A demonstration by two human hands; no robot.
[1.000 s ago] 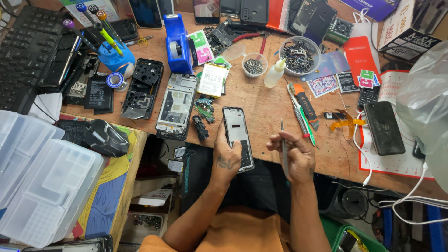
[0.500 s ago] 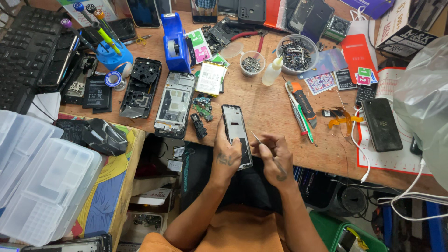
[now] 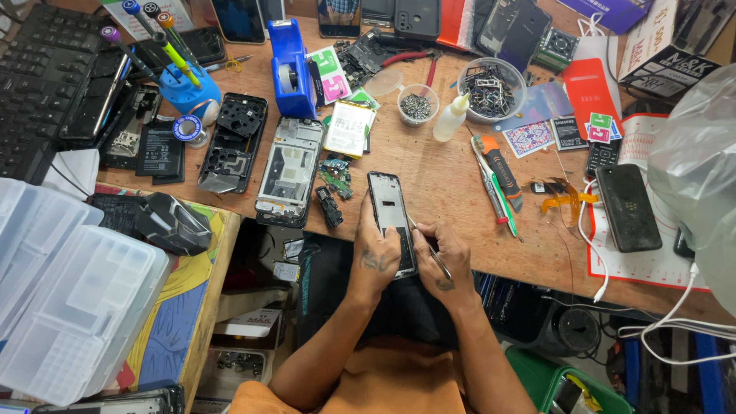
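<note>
A wooden bench [image 3: 452, 165] fills the view, crowded with phone parts. At far left lies a black keyboard [image 3: 34, 73], and below it clear plastic trays [image 3: 73, 307] are stacked on a side table. A grey plastic bag [image 3: 701, 169] bulges at the right edge. A blue tape dispenser [image 3: 289, 69] stands near the top, with a blue tool holder [image 3: 184, 86] full of screwdrivers to its left. Two stripped phone frames lie side by side at the bench's near edge: a black one [image 3: 232, 143] and a silver one [image 3: 289, 171]. A dark phone [image 3: 627, 207] rests on a red-edged mat to the right.

At the front edge, the left hand [image 3: 373, 257] grips a phone frame [image 3: 389, 215], fingers curled round its left side, thumb across its lower part. The frame tilts up off the bench edge, over the lap. The right hand [image 3: 443, 257] pinches thin tweezers [image 3: 426, 244], tip touching the frame's right side.
</note>
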